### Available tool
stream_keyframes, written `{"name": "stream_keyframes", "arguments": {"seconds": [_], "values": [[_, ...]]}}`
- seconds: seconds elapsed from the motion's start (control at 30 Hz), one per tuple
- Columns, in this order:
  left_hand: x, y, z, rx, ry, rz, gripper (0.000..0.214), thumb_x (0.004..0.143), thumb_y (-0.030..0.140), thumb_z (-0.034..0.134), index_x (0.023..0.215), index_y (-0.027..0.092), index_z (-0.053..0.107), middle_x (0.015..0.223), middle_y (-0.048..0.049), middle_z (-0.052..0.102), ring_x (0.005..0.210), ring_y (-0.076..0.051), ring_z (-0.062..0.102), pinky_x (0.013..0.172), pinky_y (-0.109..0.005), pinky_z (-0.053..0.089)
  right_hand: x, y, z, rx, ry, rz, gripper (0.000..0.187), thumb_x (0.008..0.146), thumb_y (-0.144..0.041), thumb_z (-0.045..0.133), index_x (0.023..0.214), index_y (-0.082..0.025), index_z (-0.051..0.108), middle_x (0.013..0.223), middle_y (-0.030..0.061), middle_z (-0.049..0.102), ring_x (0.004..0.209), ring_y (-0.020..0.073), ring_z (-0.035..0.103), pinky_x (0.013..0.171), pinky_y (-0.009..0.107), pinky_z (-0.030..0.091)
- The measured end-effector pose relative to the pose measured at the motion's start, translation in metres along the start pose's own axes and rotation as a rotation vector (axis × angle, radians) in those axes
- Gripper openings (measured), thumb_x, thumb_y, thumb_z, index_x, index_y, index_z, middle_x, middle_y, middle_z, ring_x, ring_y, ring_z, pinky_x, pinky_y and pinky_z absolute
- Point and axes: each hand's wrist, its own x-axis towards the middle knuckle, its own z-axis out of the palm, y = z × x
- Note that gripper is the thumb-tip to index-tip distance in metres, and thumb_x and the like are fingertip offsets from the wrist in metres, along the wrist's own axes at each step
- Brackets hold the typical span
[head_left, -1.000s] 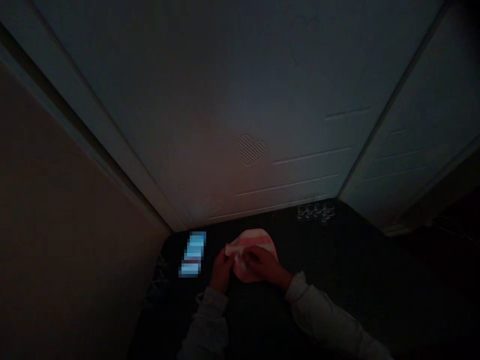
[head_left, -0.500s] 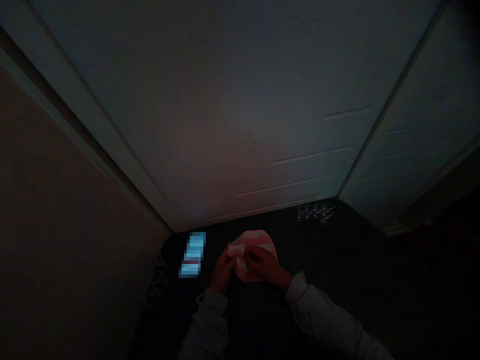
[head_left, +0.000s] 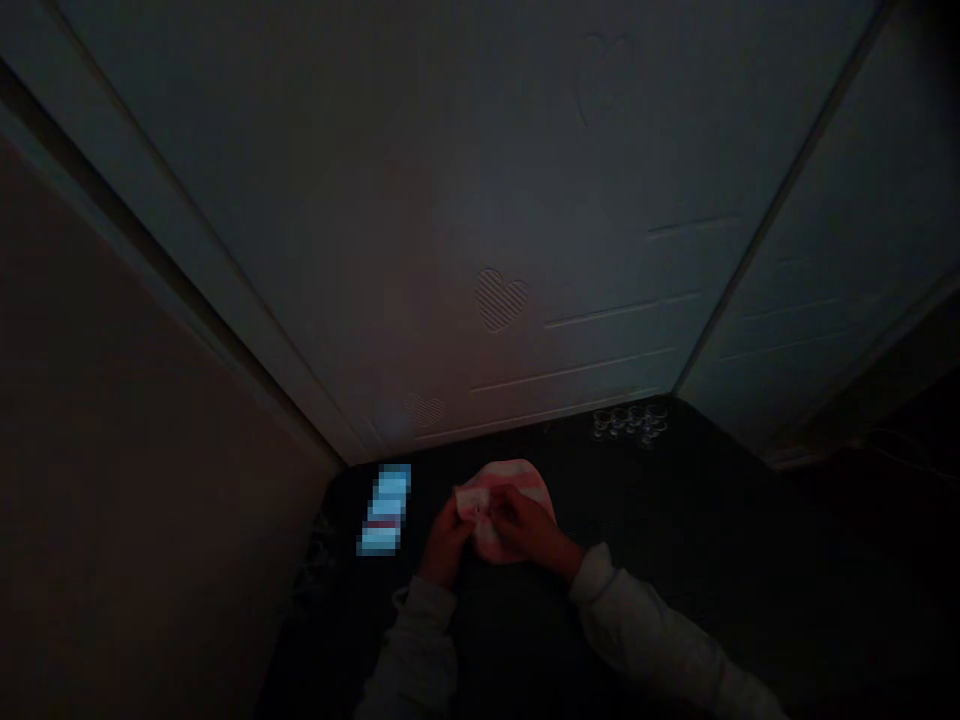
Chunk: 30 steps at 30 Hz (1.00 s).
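A rounded, soft-looking pink-and-white cloth (head_left: 529, 480) lies on the dark table, lit dimly. My left hand (head_left: 448, 535) pinches its left edge, where a pale fold stands up between thumb and fingers. From the other side my right hand (head_left: 529, 525) reaches over the cloth, with its fingertips closed on the same fold. The two hands' fingertips almost meet there. Whether anything small lies between them is too dark to make out.
A lit phone with a blurred screen (head_left: 385, 510) lies left of my hands. Several small clear cup-like pieces (head_left: 630, 422) stand at the table's back edge, against a pale panel with embossed hearts (head_left: 501, 300). Dim wiry shapes (head_left: 315, 560) show at the table's left edge.
Both hands stay in nearly the same place. The pale fold at my fingertips opens out a little wider, and my right fingers shift slightly. The scene is a bit darker.
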Motion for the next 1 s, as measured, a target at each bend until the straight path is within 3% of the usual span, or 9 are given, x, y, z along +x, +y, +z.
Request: {"name": "stream_keyframes", "arguments": {"seconds": [0.37,0.73,1.0], "values": [[0.002,0.0,0.001,0.026,0.003,0.001,0.041,0.061,0.018,0.063,0.101,0.014,0.055,0.1,-0.0082,0.063,0.093,-0.022,0.056,0.083,-0.036,0.04,0.002,0.005,0.002,0.043,-0.034,-0.038,0.035,0.077,-0.021,0.049,0.112,-0.019,0.043,0.098,0.0063,0.061,0.089,0.0188,0.056,0.077,0.033,0.043],[0.003,-0.001,-0.001,0.007,0.096,0.05,0.036,0.063,0.021,0.061,0.098,0.014,0.056,0.096,-0.0079,0.063,0.09,-0.021,0.057,0.082,-0.034,0.04,0.001,-0.004,0.001,0.0,0.023,-0.045,0.027,0.077,-0.027,0.049,0.102,-0.017,0.052,0.1,0.0079,0.059,0.09,0.0189,0.055,0.08,0.034,0.043],[0.003,-0.001,-0.001,-0.089,0.081,0.062,0.035,0.064,0.019,0.06,0.099,0.014,0.055,0.098,-0.0085,0.062,0.091,-0.021,0.057,0.082,-0.034,0.041,0.001,-0.004,0.001,-0.03,0.009,-0.1,0.022,0.075,-0.021,0.049,0.097,-0.017,0.053,0.096,0.0059,0.059,0.087,0.0173,0.054,0.077,0.031,0.043]]}}
